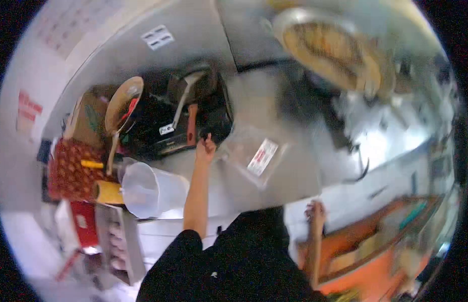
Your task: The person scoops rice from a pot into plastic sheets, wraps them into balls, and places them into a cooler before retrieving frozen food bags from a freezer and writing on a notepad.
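Observation:
My left hand (207, 148) reaches to the front edge of a black stove (158, 147). Its fingers are curled closed around a small dark part that looks like a stove knob (204, 136). On the stove just beyond lie a spatula (182, 100) with a pale blade and a brown-handled tool (192, 123). A pan (206, 80) sits at the back, partly hidden. To the right of this hand, a clear plastic bag with a white and red label (263, 157) lies on the steel counter (294, 176). My right hand (316, 210) hangs low beside me, slightly blurred, fingers loosely apart and holding nothing.
A translucent plastic bucket (163, 191) stands at the counter's front left. Behind it are a wooden-handled strainer (113, 151) and a red patterned cloth (73, 168). A tray of eggs (120, 246) is lower left. An orange cabinet (364, 256) stands to my right; a large metal bowl (324, 43) is at upper right.

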`<state>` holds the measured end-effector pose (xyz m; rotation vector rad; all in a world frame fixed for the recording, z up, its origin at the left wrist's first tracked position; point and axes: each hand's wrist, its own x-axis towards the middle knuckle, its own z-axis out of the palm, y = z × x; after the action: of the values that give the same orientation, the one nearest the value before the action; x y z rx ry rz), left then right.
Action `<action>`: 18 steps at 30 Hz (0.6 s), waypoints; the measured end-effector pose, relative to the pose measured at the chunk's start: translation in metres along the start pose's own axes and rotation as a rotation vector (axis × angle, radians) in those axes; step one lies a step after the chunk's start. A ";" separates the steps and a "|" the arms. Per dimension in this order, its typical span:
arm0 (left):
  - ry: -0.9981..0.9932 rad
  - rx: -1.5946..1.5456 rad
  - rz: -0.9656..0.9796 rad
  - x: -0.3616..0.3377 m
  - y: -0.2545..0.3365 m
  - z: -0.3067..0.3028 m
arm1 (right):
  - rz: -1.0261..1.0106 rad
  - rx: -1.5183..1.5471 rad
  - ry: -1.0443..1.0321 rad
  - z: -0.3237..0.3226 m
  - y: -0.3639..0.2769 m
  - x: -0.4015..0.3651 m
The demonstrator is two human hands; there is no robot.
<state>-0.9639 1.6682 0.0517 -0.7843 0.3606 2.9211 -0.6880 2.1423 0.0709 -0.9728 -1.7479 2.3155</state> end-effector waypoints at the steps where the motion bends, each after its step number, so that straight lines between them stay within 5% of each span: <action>1: -0.140 -0.025 -0.032 0.009 0.005 -0.003 | -0.075 0.026 -0.043 -0.008 0.024 -0.001; 2: -0.251 -0.057 -0.071 0.004 0.006 -0.007 | -0.013 0.010 0.017 0.001 0.018 -0.019; 4: 0.095 -0.183 -0.001 0.001 0.007 0.008 | 0.090 0.025 0.106 0.004 0.029 -0.042; 7: 0.000 -0.284 -0.184 -0.007 0.004 0.024 | 0.244 0.030 0.191 -0.009 0.067 -0.067; 11: 0.057 0.009 -0.078 -0.005 0.008 0.019 | 0.413 0.108 0.279 -0.016 0.090 -0.086; 18: 0.250 0.544 0.211 -0.002 -0.009 0.016 | 0.372 0.108 0.305 -0.014 0.104 -0.087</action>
<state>-0.9682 1.6803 0.0642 -1.0589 1.2598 2.6751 -0.5805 2.0814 0.0142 -1.6464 -1.4052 2.2669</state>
